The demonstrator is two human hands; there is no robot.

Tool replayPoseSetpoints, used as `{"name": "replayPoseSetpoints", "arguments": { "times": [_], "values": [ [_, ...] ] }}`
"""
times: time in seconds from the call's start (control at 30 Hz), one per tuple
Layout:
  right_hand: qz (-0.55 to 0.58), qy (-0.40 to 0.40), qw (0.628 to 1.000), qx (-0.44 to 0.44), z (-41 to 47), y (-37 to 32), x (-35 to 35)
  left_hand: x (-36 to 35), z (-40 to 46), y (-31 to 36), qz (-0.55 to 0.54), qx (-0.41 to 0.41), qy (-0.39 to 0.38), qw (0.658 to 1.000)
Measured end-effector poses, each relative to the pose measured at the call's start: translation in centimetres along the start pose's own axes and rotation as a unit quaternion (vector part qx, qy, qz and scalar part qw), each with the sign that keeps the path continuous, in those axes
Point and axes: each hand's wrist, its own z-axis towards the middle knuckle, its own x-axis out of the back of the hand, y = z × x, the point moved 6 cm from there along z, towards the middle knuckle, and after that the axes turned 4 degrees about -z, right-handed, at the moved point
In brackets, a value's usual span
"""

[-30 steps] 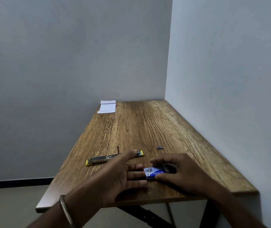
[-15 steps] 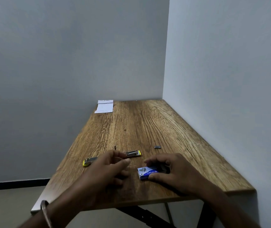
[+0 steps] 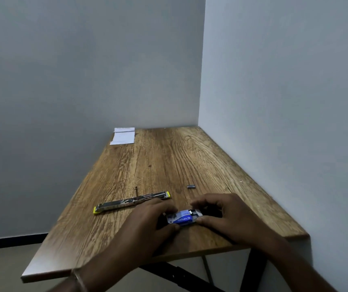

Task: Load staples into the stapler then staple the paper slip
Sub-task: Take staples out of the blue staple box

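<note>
Left hand (image 3: 147, 220) now gripping staple box (image 3: 182, 218); right hand (image 3: 221, 216) too

- A wooden table (image 3: 169, 161) set into the corner of two grey walls (image 3: 63, 70).
- Black metal table legs (image 3: 251, 268) underneath.
- A bracelet (image 3: 80, 280) at one wrist.

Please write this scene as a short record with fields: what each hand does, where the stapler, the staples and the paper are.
left hand: grips the left end of the staple box
right hand: grips the right end of the staple box
staple box: small, blue and white, on the table near the front edge
stapler: opened out flat, yellow ends, left of the box, untouched
loose staple strip: behind the right hand
paper slip: far left corner
table: wooden, set in the wall corner
</note>
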Motion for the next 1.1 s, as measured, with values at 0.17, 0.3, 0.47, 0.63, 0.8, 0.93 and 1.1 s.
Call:
{"name": "replayPoseSetpoints", "arguments": {
  "times": [0.17,0.3,0.47,0.63,0.8,0.93,1.1],
  "values": [
    [0.011,0.004,1.0,-0.006,-0.5,0.6,0.8,-0.1,-0.2,0.3,-0.015,-0.002,0.007,1.0],
    [-0.007,-0.018,1.0,0.001,-0.1,0.3,0.8,-0.1,-0.4,0.3,-0.02,0.0,0.009,1.0],
    [-0.052,-0.06,0.997,0.004,1.7,-0.8,0.9,-0.2,-0.4,0.2,-0.024,0.005,0.011,1.0],
    [-0.128,-0.166,0.978,0.007,3.4,-2.0,0.4,-0.3,-0.4,0.1,-0.015,0.003,0.008,1.0],
    [-0.177,-0.22,0.959,0.015,4.4,-2.8,-0.3,-0.3,-0.5,0.2,-0.011,0.005,0.013,1.0],
    [-0.161,-0.252,0.954,0.002,5.0,-2.7,-0.4,-0.2,-0.5,0.3,-0.012,0.001,0.015,1.0],
    [-0.053,-0.22,0.974,-0.012,4.7,-1.7,0.7,-0.2,-0.6,0.4,-0.021,0.004,0.018,1.0]
  ]
}}
